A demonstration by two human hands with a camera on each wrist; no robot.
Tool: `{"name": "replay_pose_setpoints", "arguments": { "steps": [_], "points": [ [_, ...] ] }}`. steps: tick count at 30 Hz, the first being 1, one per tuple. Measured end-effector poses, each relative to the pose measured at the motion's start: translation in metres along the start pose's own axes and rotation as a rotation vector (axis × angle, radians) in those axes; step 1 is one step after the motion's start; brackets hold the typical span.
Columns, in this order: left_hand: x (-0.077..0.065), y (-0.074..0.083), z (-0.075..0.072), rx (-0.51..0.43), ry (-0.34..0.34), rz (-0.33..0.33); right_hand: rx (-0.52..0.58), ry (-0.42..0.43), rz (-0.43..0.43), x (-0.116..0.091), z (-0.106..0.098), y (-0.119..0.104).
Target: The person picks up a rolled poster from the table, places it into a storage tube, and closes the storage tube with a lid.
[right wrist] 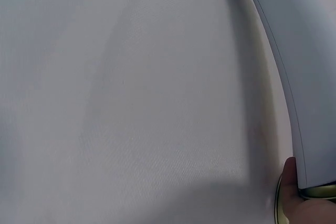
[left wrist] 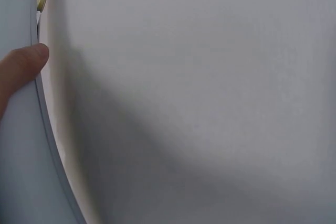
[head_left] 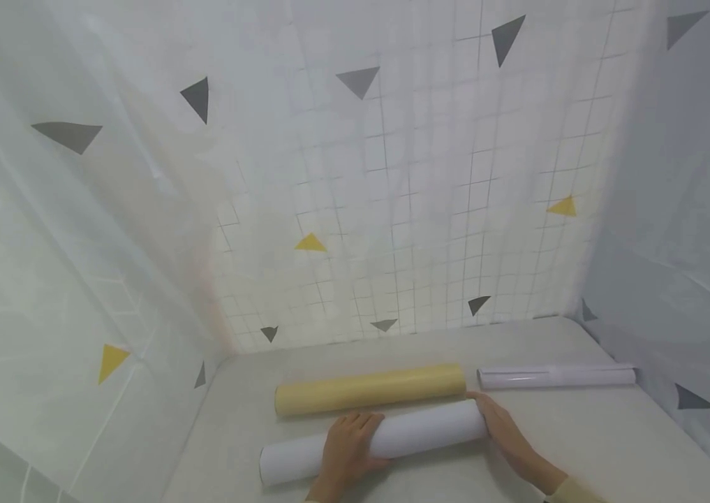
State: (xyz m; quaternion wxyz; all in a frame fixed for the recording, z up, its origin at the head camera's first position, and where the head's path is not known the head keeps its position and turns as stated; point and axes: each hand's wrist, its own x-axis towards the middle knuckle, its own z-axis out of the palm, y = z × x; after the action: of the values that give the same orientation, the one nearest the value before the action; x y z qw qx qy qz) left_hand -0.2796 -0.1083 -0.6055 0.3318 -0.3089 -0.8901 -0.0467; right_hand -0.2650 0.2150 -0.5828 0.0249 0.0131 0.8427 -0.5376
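A white roll of sheet material (head_left: 424,429) lies slanted across the front of the pale surface. My left hand (head_left: 348,447) grips it left of its middle, fingers over the top and thumb along the near side. In the left wrist view that thumb (left wrist: 29,64) presses the side of the roll near a long sheet edge. My right hand (head_left: 505,426) holds the roll's right end, palm against it. The right wrist view shows the right thumb (right wrist: 289,174) on the roll's side, beside an olive-gold curved edge. Just behind lies a yellow roll (head_left: 367,391), untouched.
A thinner, glossy pale lilac roll (head_left: 556,377) lies at the right, its far end close to the right wall. White sheeting with grid lines and grey and yellow triangles (head_left: 311,242) hangs behind the surface (head_left: 581,433). Similar walls stand at both sides.
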Motion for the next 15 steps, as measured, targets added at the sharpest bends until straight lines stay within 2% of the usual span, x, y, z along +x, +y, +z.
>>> {"name": "replay_pose_setpoints", "arguments": {
  "steps": [15],
  "points": [
    [-0.0012, 0.0006, 0.0012, 0.029, 0.032, 0.039, 0.062, -0.073, 0.07, 0.0067, 0.0004, 0.0092]
  ]
}}
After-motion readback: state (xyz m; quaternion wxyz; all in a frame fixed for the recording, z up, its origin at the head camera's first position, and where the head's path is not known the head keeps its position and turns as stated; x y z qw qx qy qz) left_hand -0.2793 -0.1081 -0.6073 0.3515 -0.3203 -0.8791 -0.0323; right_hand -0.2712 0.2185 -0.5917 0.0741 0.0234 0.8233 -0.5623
